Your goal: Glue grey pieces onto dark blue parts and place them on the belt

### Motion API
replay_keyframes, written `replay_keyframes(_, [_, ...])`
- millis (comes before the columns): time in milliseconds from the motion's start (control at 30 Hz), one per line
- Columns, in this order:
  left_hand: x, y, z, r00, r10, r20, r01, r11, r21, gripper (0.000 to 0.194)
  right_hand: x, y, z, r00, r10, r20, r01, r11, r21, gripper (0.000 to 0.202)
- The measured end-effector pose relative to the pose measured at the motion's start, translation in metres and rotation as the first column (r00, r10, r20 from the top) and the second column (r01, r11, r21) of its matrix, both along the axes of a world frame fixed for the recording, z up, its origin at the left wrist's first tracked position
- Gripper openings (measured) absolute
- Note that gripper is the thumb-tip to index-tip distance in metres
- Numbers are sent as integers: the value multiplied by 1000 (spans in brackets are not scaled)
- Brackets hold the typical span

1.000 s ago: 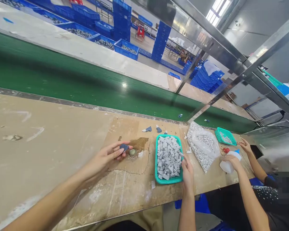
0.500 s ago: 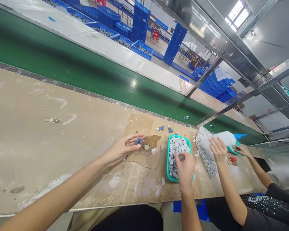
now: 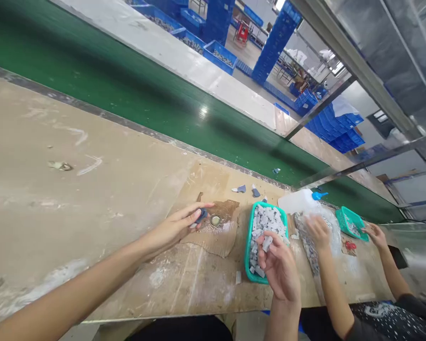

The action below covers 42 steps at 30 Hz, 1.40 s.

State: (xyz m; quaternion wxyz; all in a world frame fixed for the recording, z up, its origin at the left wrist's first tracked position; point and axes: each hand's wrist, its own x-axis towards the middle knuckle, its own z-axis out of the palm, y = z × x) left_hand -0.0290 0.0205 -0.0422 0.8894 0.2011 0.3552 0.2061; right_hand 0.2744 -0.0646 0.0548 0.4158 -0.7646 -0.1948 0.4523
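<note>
Between the thumb and fingers of my left hand [image 3: 181,221] is a small dark blue-grey piece [image 3: 201,215]. That hand hovers by a torn cardboard sheet [image 3: 220,237], where a small round cap [image 3: 215,220] lies. My right hand [image 3: 279,265] pinches a small light grey block [image 3: 267,243] above the front part of a green basket [image 3: 249,241]. Many similar grey pieces [image 3: 268,218] fill the basket. Behind it, several blue-and-white pieces [image 3: 239,189] lie on the table.
A co-worker's hand [image 3: 318,232] is near a white bottle with a blue nozzle [image 3: 298,201], lying on its side. Their other hand [image 3: 375,233] reaches a second green basket [image 3: 351,222]. A green conveyor belt [image 3: 156,113] runs behind the table; a metal frame [image 3: 323,106] stands at right.
My right hand has lifted out of the basket and turned palm up with a grey block. The co-worker has put the bottle down. The view has shifted slightly.
</note>
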Motion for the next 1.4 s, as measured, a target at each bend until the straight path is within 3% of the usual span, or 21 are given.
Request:
replay_keyframes(100, [-2,2,-3,996,51,69,-49,998,-37,47,-47,-25,-8,986,69,-149,-68,998,12,40])
replay_keyframes(267, [-3,2,-4,994,90,68,-87,995,-45,81,-84,-23,-10,916,28,-400,-36,999,-13,54])
replay_keyframes(500, [-2,4,-6,1000,6,8,-5,996,-86,64,-87,-5,-28,904,43,-426,-41,999,14,33])
replay_keyframes(933, [-1,5,-8,999,-18,-46,15,999,-49,50,-79,11,-35,899,18,-437,-5,999,32,38])
replay_keyframes(1233, [-2,1,-17,976,-105,-189,116,992,50,47,-99,-23,-26,811,-17,-584,87,992,91,30])
replay_keyframes(1400, [3,-3,-11,974,-143,-178,161,983,92,45,-110,-39,-19,799,-100,-593,171,983,66,29])
